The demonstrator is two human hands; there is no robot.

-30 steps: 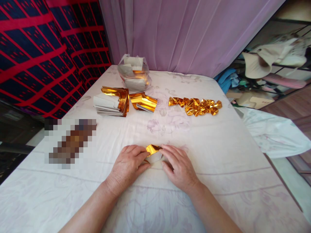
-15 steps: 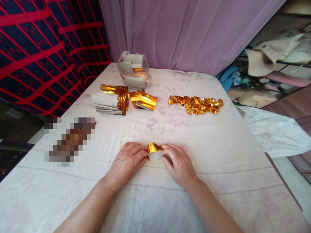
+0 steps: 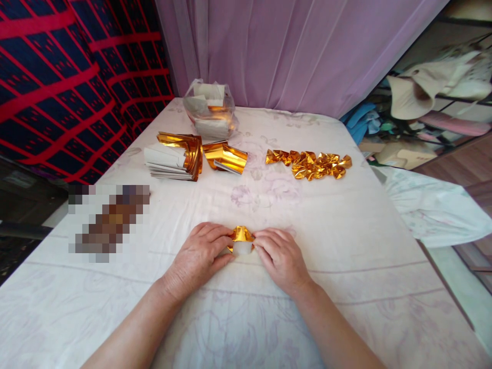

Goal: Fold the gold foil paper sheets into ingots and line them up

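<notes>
A small sheet of gold foil paper [image 3: 243, 234], partly folded with its white underside showing, lies on the table between my hands. My left hand [image 3: 205, 251] grips its left end, fingers closed on the edge. At the right end, the fingers and thumb of my right hand [image 3: 280, 256] pinch the paper. Farther off, a fanned stack of gold foil paper [image 3: 172, 156] rests beside a few loose gold sheets [image 3: 226, 156]. Several folded gold foil pieces [image 3: 315, 164] are lined up in rows at the right.
A clear plastic bag [image 3: 209, 110] with more paper stands at the table's back. The table [image 3: 326, 220] has a pale floral cover. A blurred-out object [image 3: 111, 220] lies at left. Shelves with a hat [image 3: 413, 92] are on the right; a purple curtain [image 3: 269, 56] hangs behind.
Both ends of the foil paper have been bent inward, so it looks narrower and more arched. My hands have shifted only slightly around it.
</notes>
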